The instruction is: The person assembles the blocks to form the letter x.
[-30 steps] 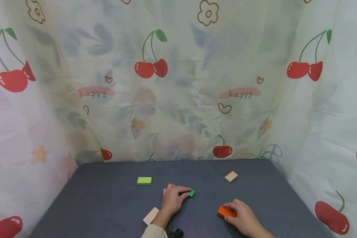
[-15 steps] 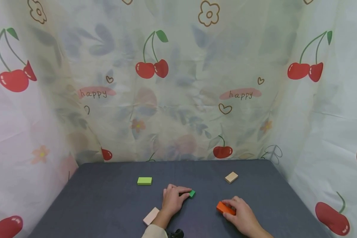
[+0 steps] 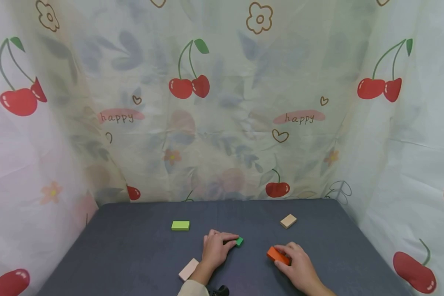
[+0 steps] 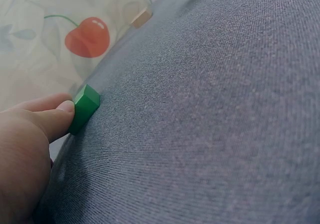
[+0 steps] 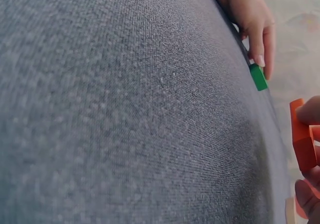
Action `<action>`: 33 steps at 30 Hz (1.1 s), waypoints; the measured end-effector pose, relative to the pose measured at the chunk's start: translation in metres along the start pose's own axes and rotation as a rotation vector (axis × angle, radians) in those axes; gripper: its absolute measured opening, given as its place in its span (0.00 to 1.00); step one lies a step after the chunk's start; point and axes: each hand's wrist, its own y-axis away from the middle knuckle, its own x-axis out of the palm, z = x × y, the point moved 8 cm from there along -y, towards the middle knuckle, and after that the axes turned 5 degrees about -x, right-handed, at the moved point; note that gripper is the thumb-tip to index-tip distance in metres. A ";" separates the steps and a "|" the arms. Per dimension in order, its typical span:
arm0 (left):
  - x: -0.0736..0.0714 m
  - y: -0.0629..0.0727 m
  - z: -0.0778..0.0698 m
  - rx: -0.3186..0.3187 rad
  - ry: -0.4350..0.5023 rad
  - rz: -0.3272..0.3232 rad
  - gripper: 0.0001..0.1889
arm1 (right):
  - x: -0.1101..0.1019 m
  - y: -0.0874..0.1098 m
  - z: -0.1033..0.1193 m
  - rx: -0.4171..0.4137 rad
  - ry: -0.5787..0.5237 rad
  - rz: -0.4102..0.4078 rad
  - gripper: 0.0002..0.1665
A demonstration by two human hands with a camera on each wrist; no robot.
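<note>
orange block (image 3: 277, 255) gripped by right hand (image 3: 299, 263), left hand (image 3: 214, 248) pinching green block (image 3: 239, 241), lime block (image 3: 180, 225) beyond

Head: soft, diffuse light; curtain (image 3: 222, 123) palest at the desk's (image 3: 133, 250) two sides, greyer behind it; faint shadow on the desk beneath the right hand (image 3: 299, 266) | left wrist: dark shadow on the desk below the left hand (image 4: 24, 156), curtain beyond the desk hazy | right wrist: desk grainy, broad soft shadow on it, curtain past it washed out
</note>
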 end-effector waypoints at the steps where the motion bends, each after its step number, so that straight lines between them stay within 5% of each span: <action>1: 0.000 0.000 0.000 -0.005 -0.001 0.002 0.11 | 0.000 0.000 0.000 -0.001 -0.002 -0.004 0.21; 17: 0.001 0.000 0.000 -0.010 -0.017 -0.014 0.10 | 0.015 -0.009 -0.003 0.009 -0.023 -0.017 0.21; 33: 0.001 0.000 0.000 -0.010 -0.032 -0.017 0.10 | 0.025 -0.017 0.010 -0.067 -0.004 -0.052 0.19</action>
